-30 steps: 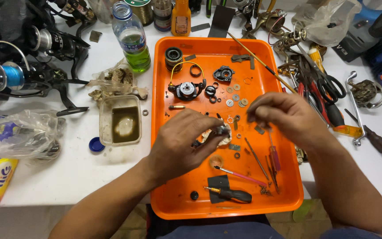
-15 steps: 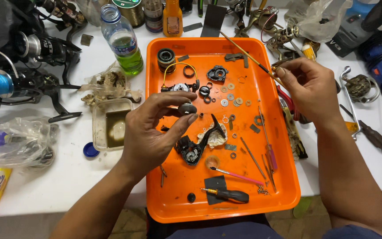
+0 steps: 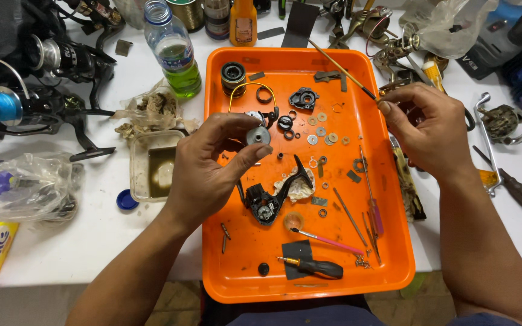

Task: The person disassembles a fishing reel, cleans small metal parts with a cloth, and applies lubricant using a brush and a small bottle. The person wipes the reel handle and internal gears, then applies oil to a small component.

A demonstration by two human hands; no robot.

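My left hand (image 3: 209,166) hovers over the left part of an orange tray (image 3: 237,271) and pinches a small round grey metal part (image 3: 258,135) between thumb and fingers. My right hand (image 3: 431,130) is at the tray's right edge, its fingers closed on the end of a thin brush (image 3: 339,68) that slants up to the left across the tray. Below my left hand lies a black reel body (image 3: 267,199) with its handle arm on a crumpled white cloth (image 3: 300,184). Several washers (image 3: 321,134) and small black parts are scattered on the tray.
A black-handled screwdriver (image 3: 312,266) and a pink-handled tool (image 3: 327,240) lie at the tray's near end. Left of the tray stand a dish of murky liquid (image 3: 155,169), a green bottle (image 3: 173,51) and fishing reels (image 3: 37,78). Tools crowd the right side (image 3: 502,121).
My left hand lifted the round grey part off the reel body and raised it. My right hand moved right to the tray's edge and took hold of the thin brush.
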